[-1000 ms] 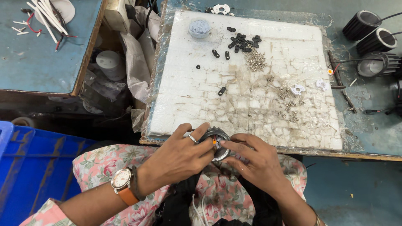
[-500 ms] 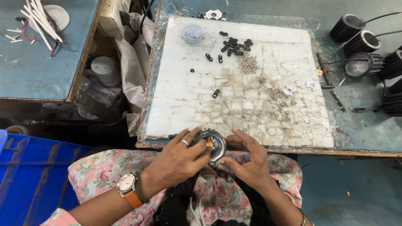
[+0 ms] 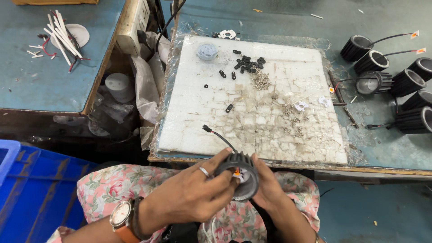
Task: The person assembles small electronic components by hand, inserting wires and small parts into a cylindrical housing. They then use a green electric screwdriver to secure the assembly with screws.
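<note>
Low in the frame, just below centre, left hand and right hand both clasp a black finned lamp housing, its wire curling up over the white foam pad. Beyond: black clips, screws; more housings upper right.

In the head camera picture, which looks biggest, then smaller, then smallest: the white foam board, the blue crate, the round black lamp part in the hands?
1. White foam board, the largest.
2. Blue crate, though the picture's edge cuts it off, so its full size is unsure.
3. Round black lamp part, smallest, even though nearest the camera.
</note>
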